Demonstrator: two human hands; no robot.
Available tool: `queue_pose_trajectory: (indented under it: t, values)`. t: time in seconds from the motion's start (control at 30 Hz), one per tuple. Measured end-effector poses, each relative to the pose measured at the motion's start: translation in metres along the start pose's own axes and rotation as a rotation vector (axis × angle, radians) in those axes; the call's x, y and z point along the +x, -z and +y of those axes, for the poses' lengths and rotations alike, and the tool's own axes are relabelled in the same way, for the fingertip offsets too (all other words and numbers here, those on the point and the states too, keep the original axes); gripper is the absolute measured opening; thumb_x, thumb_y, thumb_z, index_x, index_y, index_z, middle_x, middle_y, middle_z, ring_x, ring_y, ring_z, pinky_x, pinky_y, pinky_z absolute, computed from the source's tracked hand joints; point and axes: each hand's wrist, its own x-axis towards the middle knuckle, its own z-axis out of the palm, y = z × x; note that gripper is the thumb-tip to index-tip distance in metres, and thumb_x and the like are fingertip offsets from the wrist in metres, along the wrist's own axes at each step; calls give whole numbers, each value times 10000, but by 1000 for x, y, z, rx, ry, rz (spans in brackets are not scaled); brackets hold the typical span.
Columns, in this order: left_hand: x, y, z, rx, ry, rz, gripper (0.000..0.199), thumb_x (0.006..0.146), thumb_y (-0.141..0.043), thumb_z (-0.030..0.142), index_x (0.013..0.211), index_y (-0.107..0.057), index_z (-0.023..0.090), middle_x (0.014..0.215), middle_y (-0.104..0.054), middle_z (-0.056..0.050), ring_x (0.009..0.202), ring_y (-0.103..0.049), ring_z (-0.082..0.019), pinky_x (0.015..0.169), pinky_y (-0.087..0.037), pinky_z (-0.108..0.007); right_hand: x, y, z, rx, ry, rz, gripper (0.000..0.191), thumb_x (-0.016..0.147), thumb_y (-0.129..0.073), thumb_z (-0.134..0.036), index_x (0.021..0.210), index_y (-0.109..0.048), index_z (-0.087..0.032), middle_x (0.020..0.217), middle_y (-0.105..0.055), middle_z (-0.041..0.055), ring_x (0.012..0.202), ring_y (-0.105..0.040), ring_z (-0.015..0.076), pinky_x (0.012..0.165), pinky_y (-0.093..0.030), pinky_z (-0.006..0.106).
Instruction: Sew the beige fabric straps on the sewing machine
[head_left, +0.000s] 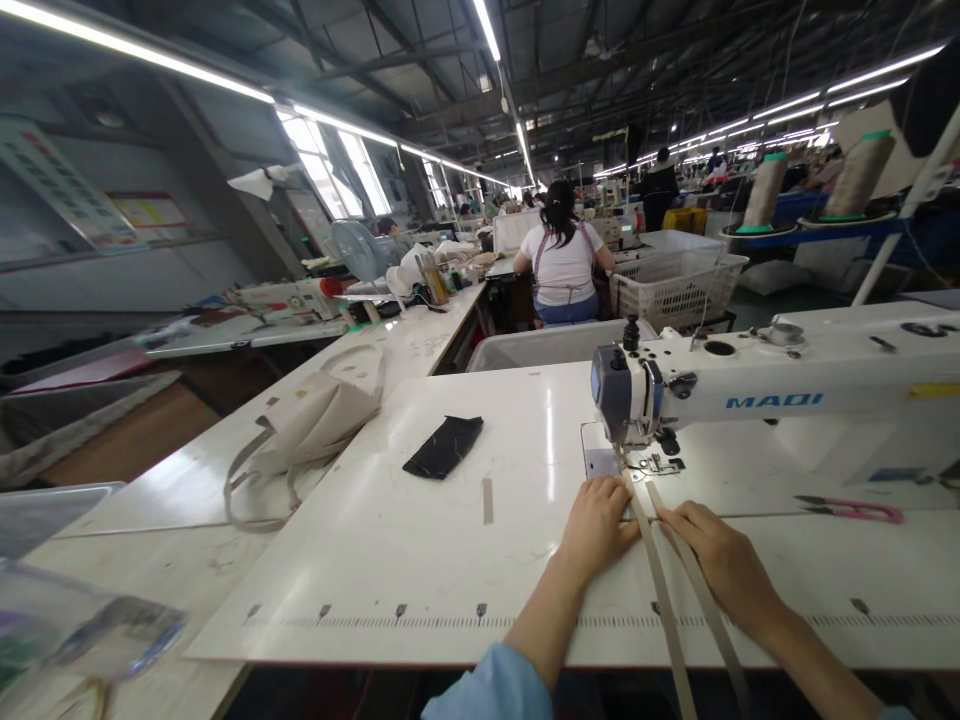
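Two hands rest on the table, the left hand (596,525) and the right hand (716,555), guiding two beige straps (660,580) at centre right. One sewing machine (765,390), one black cloth piece (444,446), one pink snips (855,509), two thread cones (765,190) upper right.

To your left on the white table (360,560) lies a small black fabric piece (444,446), and beyond it a beige bag (319,420) with its straps trailing toward you. Pink-handled thread snips (855,509) rest at your right, near the table's far edge. Ahead of you a person in a white shirt (564,262) sits with their back turned, beside a white plastic basket (675,285), while a small fan (358,250) stands on the bench to the left.
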Motion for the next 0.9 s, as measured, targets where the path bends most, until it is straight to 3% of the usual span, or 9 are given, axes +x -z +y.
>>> queue_pose_trajectory:
  t: [0.33, 0.57, 0.9]
  values:
    - [0, 2, 2, -8, 9, 3, 213, 791, -606, 359, 909, -555, 190, 974, -599, -65, 949, -548, -240, 825, -447, -380, -4, -2, 2, -14, 19, 40, 334, 937, -348, -244, 1227, -502, -185, 873, -573, 47, 812, -578, 161, 688, -489, 261]
    - [-1, 3, -2, -17, 3, 31, 249, 741, -657, 379, 871, -551, 196, 955, -591, -62, 929, -546, -245, 804, -452, -383, -2, -7, 2, -11, 31, -1, 402, 941, -307, -219, 1338, -367, -192, 856, -539, 47, 791, -566, 165, 646, -491, 275]
    - [0, 5, -2, -14, 14, 12, 213, 745, -650, 344, 879, -563, 203, 954, -593, -60, 934, -544, -246, 815, -441, -388, 7, -1, -4, 2, 60, 76, 311, 954, -331, -287, 1170, -533, -193, 815, -568, 35, 749, -589, 138, 641, -500, 221]
